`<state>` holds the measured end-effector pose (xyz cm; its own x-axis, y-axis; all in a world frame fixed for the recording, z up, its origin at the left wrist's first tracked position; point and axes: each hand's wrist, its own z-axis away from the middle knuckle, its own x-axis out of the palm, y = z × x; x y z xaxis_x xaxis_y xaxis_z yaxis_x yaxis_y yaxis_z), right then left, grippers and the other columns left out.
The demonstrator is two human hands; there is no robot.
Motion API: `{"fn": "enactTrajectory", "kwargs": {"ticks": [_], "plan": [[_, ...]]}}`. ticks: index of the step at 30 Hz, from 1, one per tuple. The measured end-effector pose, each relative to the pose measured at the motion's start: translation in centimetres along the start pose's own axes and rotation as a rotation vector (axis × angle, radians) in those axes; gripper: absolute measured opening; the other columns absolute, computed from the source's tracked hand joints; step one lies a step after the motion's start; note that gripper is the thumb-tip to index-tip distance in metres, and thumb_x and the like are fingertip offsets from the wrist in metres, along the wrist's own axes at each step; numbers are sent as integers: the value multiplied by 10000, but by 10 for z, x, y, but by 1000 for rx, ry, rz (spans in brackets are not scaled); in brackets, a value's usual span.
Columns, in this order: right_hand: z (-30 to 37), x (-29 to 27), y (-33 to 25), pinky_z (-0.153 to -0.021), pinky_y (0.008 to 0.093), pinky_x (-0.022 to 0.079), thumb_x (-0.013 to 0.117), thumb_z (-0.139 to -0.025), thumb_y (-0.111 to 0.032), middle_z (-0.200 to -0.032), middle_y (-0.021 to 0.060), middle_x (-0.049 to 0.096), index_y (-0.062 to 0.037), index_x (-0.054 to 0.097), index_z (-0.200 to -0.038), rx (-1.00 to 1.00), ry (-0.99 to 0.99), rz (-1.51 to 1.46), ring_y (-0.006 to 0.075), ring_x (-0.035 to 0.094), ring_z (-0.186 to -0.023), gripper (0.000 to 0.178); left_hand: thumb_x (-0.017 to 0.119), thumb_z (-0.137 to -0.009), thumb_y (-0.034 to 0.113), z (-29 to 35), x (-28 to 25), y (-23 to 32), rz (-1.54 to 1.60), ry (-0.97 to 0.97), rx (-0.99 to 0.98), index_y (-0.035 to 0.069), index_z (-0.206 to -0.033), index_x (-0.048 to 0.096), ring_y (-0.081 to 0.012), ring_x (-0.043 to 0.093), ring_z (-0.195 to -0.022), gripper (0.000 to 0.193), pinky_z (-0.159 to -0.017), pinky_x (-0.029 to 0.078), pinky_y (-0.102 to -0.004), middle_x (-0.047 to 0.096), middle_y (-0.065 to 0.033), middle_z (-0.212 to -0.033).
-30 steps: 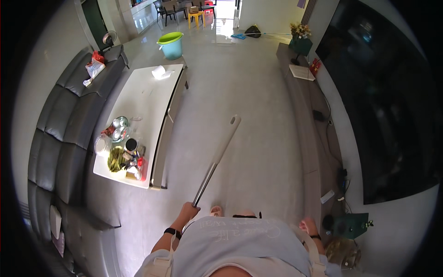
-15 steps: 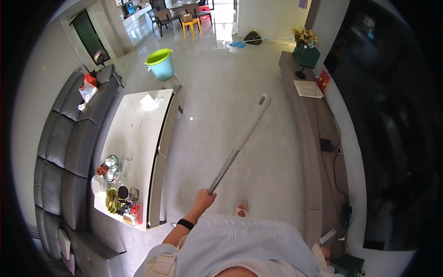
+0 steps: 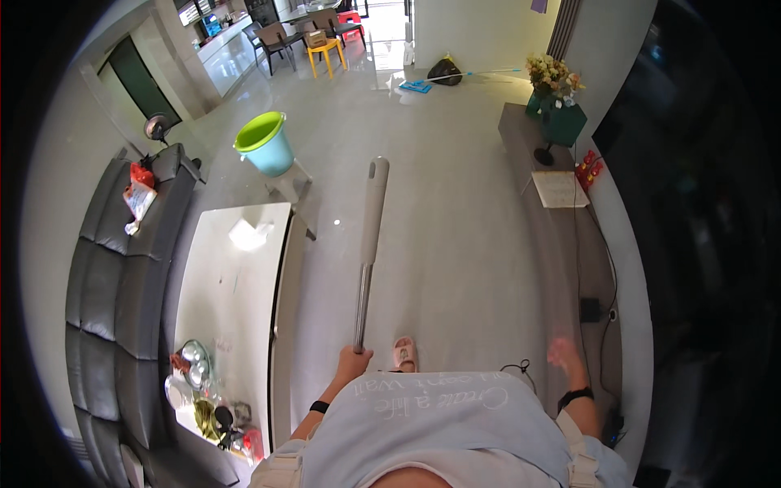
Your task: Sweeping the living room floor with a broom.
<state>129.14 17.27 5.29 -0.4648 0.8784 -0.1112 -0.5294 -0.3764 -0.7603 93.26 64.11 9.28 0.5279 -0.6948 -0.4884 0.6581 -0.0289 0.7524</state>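
Note:
My left hand (image 3: 352, 363) is closed around the lower metal part of a long pole (image 3: 363, 305). The pole has a pale grey grip (image 3: 374, 213) with a hanging hole at its far end and points away from me, over the floor. Whatever is at its near end is hidden by my body. On the right, my right hand (image 3: 567, 358) is slightly blurred, with its fingers apart and nothing in it. It is beside the long low cabinet (image 3: 543, 268). One foot in a pink slipper (image 3: 404, 353) shows below the pole.
Left of me stands a low white table (image 3: 236, 305) with dishes and jars at its near end, and a dark leather sofa (image 3: 106, 293) beyond. A blue-and-green bucket (image 3: 268, 148) rests on a stool. Farther off lie a blue flat mop (image 3: 416, 86) and a black bag (image 3: 445, 71).
The pole has swung from leaning right to nearly straight ahead, still in my left hand. My right hand has risen into view on the right. The whole view has shifted.

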Motion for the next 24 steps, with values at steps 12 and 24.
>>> {"fn": "enactTrajectory", "kwargs": {"ticks": [12,24], "plan": [[56,-121,128,-550,388,511,517,-772,-176,-679,134,585,-2,567,-776,657,406,-98,246,594,-596,181,616,-705,196,-264,-2,120,-83,-53,-155,-18,-617,576,-231,562,-437,235,-449,451,-351,548,-132,-509],[-358,-50,-271,-408,286,447,484,-800,-119,-614,35,509,-89,496,-757,21,185,135,163,528,-493,53,594,-695,228,-411,35,285,-248,48,40,-42,-644,571,-403,563,-628,276,-569,430,-454,546,-245,-611]]}}
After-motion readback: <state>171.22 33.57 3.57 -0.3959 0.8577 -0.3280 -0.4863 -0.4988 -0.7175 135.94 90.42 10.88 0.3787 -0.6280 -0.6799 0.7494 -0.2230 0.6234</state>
